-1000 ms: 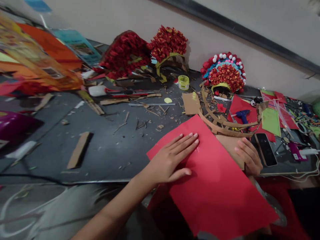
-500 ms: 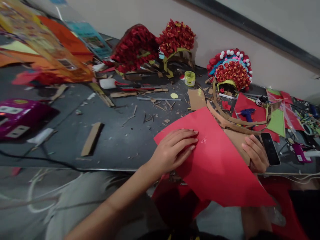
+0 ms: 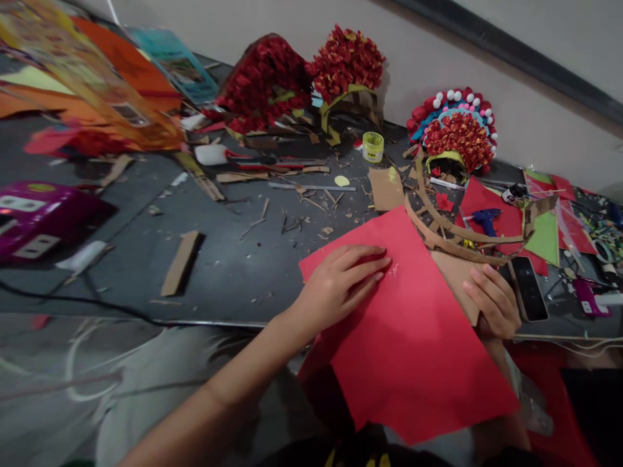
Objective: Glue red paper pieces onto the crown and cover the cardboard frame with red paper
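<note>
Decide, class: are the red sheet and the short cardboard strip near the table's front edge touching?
Apart: the head view shows dark tabletop between the red sheet and the cardboard strip to its left.

No text legible — marks on yellow jar [image 3: 372,152] too small.

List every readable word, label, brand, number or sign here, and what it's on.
Nothing is legible.
Yellow tub: dark print, too small.
Purple power strip: yellow oval label, blurred.
Orange-yellow plastic wrapper: pale label, blurred.
Blue packet: print and picture, blurred.
Small black-and-white bottle: label too small.
Red sheet under the left hand: pale marks, no readable characters.
</note>
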Demonstrator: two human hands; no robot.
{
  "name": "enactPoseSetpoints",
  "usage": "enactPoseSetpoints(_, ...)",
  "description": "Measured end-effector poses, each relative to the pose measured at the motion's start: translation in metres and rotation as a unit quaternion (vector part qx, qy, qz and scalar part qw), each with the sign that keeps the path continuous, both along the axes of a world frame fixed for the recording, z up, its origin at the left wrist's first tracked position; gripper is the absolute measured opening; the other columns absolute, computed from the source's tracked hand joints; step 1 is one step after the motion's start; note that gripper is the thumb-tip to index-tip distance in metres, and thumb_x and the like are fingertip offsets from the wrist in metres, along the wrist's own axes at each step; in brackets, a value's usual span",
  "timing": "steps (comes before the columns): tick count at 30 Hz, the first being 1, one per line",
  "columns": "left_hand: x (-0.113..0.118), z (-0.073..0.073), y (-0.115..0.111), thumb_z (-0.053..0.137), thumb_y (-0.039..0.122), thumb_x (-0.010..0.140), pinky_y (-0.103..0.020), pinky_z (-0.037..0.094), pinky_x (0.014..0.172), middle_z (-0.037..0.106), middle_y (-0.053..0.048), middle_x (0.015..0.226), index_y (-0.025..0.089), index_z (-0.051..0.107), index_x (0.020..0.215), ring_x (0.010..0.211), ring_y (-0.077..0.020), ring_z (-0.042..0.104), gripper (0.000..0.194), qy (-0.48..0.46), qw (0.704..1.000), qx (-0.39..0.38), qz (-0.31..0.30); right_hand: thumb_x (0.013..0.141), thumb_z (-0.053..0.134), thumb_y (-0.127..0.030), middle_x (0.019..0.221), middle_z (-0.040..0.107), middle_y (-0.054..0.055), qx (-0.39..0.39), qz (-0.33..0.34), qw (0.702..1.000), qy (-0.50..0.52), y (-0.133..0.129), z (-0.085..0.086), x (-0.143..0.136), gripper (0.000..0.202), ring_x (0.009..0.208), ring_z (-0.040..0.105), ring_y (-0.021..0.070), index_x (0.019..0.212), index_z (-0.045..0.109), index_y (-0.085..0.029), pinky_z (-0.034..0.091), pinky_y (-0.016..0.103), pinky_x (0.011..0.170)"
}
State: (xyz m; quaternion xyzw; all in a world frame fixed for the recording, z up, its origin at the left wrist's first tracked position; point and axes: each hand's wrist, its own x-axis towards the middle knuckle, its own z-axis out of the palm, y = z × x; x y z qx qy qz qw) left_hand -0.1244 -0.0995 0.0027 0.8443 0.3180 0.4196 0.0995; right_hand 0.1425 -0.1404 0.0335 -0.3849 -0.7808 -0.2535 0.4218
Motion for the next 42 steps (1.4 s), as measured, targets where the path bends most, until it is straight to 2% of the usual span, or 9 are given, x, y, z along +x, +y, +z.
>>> enactPoseSetpoints(3,-0.0002,-0.001,0.0016,0.053,0.014,0.092,-0.033,0.054,0.083,0.066,-0.011,0.106,0.015,0.064,0.105,0.098,-0.0186,0.064,0.017,-0.009,1.0,-0.022,0.0,0.089,0.053,-0.009,0.078,0.074,0.005,0.064,0.037,0.997,0.033,0.0046,0.0042,-0.0107,0.018,0.092,0.071,0.0166,0.079,0.067,-0.015,0.059,0.024,0.08)
enactPoseSetpoints(11,-0.0026,-0.0008,0.0033,0.05,0.018,0.095,-0.03,0.052,0.08,0.066,-0.008,0.1,0.017,0.064,0.092,0.092,-0.0162,0.063,0.014,0.018,0.999,-0.028,-0.007,0.09,0.05,-0.012,0.079,0.075,0.0,0.025,0.011,1.0,0.008,0.0022,0.0018,-0.0108,0.023,0.09,0.072,0.0164,0.082,0.069,-0.021,0.061,0.028,0.077)
enactPoseSetpoints(17,-0.001,0.0001,0.0011,0.047,0.016,0.095,-0.03,0.051,0.08,0.067,-0.01,0.098,0.014,0.06,0.095,0.091,-0.0174,0.063,0.013,0.043,0.999,-0.004,0.007,0.088,0.049,-0.011,0.084,0.075,0.001,0.007,0.029,1.0,-0.004,0.0009,0.001,-0.0088,0.024,0.094,0.071,0.0178,0.088,0.07,-0.022,0.061,0.03,0.081)
enactPoseSetpoints(22,0.0013,-0.0004,0.0016,0.042,0.018,0.097,-0.031,0.052,0.081,0.065,-0.011,0.099,0.015,0.057,0.094,0.093,-0.0177,0.063,0.016,0.043,0.999,-0.008,0.012,0.089,0.05,-0.013,0.084,0.076,0.001,-0.012,0.001,1.0,-0.021,0.0019,0.0003,-0.0072,0.024,0.094,0.071,0.0182,0.086,0.071,-0.022,0.061,0.03,0.081)
enactPoseSetpoints(29,0.0007,0.0023,0.0016,0.041,0.017,0.096,-0.032,0.052,0.077,0.064,-0.009,0.095,0.017,0.053,0.09,0.087,-0.0181,0.062,0.013,0.013,1.0,-0.006,0.021,0.085,0.053,-0.007,0.09,0.076,0.002,-0.004,0.046,0.999,-0.001,0.0063,0.0013,-0.009,0.022,0.095,0.071,0.0179,0.087,0.071,-0.021,0.061,0.029,0.081)
enactPoseSetpoints(37,-0.0004,0.0038,-0.0009,0.041,0.017,0.096,-0.032,0.052,0.079,0.064,-0.009,0.094,0.019,0.052,0.089,0.09,-0.0177,0.062,0.013,0.001,0.999,-0.031,0.016,0.086,0.055,-0.009,0.087,0.076,0.002,0.005,0.031,1.0,0.001,0.0075,0.0025,-0.0132,0.019,0.091,0.072,0.0178,0.087,0.069,-0.02,0.061,0.028,0.078)
enactPoseSetpoints(42,-0.0005,0.0025,-0.0007,0.041,0.013,0.094,-0.03,0.051,0.079,0.062,-0.007,0.093,0.019,0.05,0.088,0.088,-0.0162,0.06,0.012,-0.04,0.999,-0.012,0.006,0.086,0.054,-0.009,0.089,0.076,0.003,0.008,0.04,0.999,0.007,0.0084,0.0019,-0.0119,0.02,0.094,0.071,0.018,0.09,0.07,-0.02,0.06,0.028,0.079)
